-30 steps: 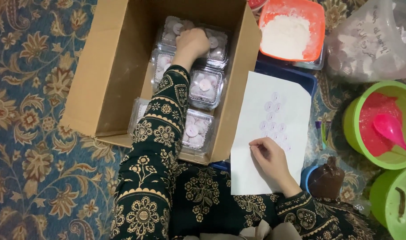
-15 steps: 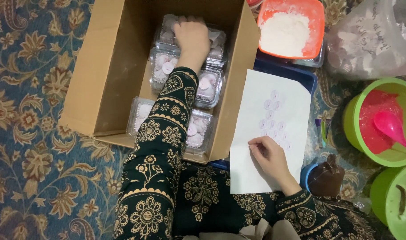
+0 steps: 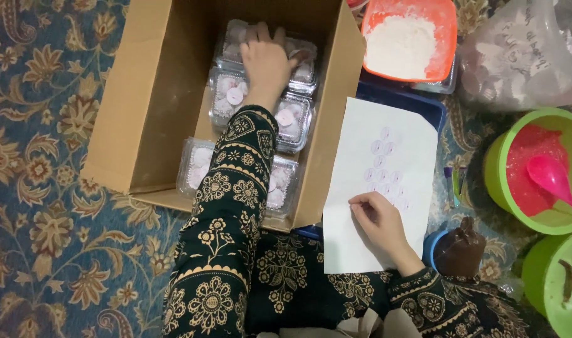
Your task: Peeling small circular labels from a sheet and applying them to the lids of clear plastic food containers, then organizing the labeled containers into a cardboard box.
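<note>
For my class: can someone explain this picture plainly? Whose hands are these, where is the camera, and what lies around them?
The camera sits on a person's head and looks down at their own two bare hands. The left hand reaches into a cardboard box and rests on clear plastic containers of small round pieces. The right hand presses on a white sheet of round stickers. Around them, on a patterned carpet, are an orange tub of white powder and a green bowl with pink filling and a pink spoon.
</note>
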